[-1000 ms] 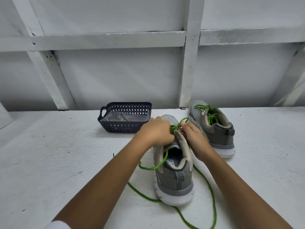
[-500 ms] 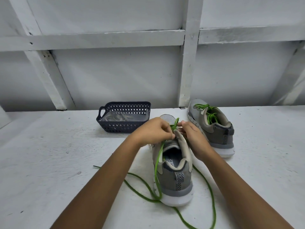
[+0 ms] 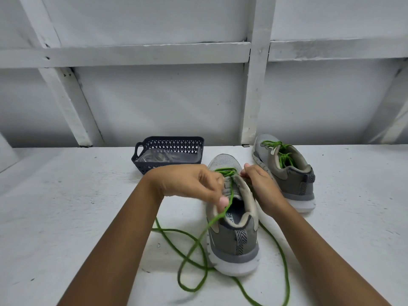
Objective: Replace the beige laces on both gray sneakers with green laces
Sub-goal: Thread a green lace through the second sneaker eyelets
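L: left hand (image 3: 194, 184) pinching green lace (image 3: 286, 266) above near sneaker (image 3: 234, 241) tongue | R: right hand (image 3: 259, 181) curled at right eyelets, grip hidden | slack looped on table (image 3: 66, 217) round heel | far sneaker (image 3: 291, 180) green-laced, beside basket (image 3: 141, 159)

A bare, workshop-like utility space is suggested, not a furnished room. A rough, scuffed, white-painted work surface (image 3: 66, 217) is spread beneath the dark blue perforated plastic basket (image 3: 167, 146). Behind the basket, a plain white-painted wall (image 3: 154, 102) is braced by upright, horizontal and slanted white timber beams (image 3: 256, 85).
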### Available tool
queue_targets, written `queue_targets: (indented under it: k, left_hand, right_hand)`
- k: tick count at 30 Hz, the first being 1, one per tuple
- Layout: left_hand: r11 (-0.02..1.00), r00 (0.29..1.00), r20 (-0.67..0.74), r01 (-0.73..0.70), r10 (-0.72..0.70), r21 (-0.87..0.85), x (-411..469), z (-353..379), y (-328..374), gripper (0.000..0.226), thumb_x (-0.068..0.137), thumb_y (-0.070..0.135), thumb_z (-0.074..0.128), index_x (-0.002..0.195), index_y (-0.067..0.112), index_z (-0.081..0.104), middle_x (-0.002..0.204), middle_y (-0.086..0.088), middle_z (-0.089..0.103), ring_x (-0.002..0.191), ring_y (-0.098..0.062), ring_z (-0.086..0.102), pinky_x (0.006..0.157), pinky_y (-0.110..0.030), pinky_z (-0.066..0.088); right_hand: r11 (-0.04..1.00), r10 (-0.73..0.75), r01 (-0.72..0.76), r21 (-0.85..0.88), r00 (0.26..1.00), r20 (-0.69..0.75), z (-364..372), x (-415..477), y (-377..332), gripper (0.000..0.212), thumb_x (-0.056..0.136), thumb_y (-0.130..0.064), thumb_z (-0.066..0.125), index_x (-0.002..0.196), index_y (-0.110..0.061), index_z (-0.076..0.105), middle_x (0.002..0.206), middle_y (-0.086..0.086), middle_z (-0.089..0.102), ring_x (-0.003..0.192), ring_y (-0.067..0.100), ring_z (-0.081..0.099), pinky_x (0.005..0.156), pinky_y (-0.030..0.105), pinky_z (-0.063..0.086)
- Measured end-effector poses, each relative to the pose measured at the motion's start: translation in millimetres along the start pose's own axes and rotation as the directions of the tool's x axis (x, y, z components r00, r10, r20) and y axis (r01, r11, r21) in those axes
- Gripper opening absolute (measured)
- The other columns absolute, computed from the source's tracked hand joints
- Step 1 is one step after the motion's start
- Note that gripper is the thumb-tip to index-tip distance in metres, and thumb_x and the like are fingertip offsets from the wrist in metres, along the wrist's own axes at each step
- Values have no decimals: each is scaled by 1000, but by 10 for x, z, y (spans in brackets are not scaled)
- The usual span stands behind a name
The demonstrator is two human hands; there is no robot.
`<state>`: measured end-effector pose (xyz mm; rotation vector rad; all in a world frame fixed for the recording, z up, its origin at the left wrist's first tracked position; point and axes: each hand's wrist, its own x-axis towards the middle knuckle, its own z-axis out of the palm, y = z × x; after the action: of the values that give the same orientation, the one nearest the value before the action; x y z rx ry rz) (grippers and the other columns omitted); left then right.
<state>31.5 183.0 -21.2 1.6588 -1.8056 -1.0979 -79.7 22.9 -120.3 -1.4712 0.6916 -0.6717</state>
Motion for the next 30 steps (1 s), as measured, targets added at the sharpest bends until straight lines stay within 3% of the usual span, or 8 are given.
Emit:
queue_targets:
  k: [3,5,8,11,16,18,21,30]
  left_hand:
    - [923,937,-297,267,-182,277,165,26,-1,16,86,41,64,86,27,71,73,11,50,73,-7,47,69,-26,38]
    - [839,872,-439,396,-216,373,305,99,28,20,90,41,58,93,25,69,81,14,51,91,-12,50,88,-32,41]
    - [679,822,-500,532,-272,505,489,226,28,31,92,43,47,111,22,62,117,-4,50,121,-26,37,101,-45,28]
    - [588,792,-536,590,-291,553,590,317,3,37,91,43,44,111,16,59,125,-11,42,122,-30,31,97,-46,28]
    - [704,771,-568,573,-289,420,612,339,-50,25,90,26,49,102,12,66,119,-9,41,118,-30,33,93,-43,34]
    - [798,772,-560,525,-300,297,595,315,-103,20,89,21,51,84,11,68,114,-12,43,112,-30,39,92,-41,39]
    - [923,784,-545,381,-297,45,563,287,-158,31,85,14,56,55,20,59,88,-15,52,73,-23,54,66,-33,44]
    - [948,842,-445,231,-307,-217,459,238,-153,25,85,6,62,62,15,62,62,-4,50,58,-14,41,54,-25,31]
  right_hand:
    - [1000,-10,10,-2,1000,1,2,-8,-7,27,100,-28,42,82,-13,56,83,-1,59,83,9,56,81,24,43]
    - [1000,-11,11,-5,1000,5,1,-14,-14,26,100,-28,42,83,-14,56,83,-1,60,82,8,56,80,24,43]
    - [1000,-11,11,-16,1000,6,-1,-8,-9,26,100,-29,43,84,-14,57,84,-1,60,81,8,56,83,27,42]
    - [1000,-6,6,-17,1000,8,-2,-1,-3,26,100,-29,43,84,-13,58,84,-1,61,81,8,56,82,27,42]
    - [1000,7,-7,-3,1000,22,-1,16,5,26,99,-29,44,84,-13,57,83,1,61,84,13,56,88,34,43]
    - [1000,9,-8,-19,1000,22,-5,18,10,25,99,-30,45,84,-13,57,83,1,60,86,15,56,89,35,43]
    - [1000,15,-15,-25,999,29,-8,19,3,25,98,-30,46,85,-13,57,85,2,61,87,14,56,88,33,43]
    - [994,7,-4,-110,1000,30,-36,42,21,18,96,-20,49,83,-16,60,86,4,62,87,18,54,85,36,42]
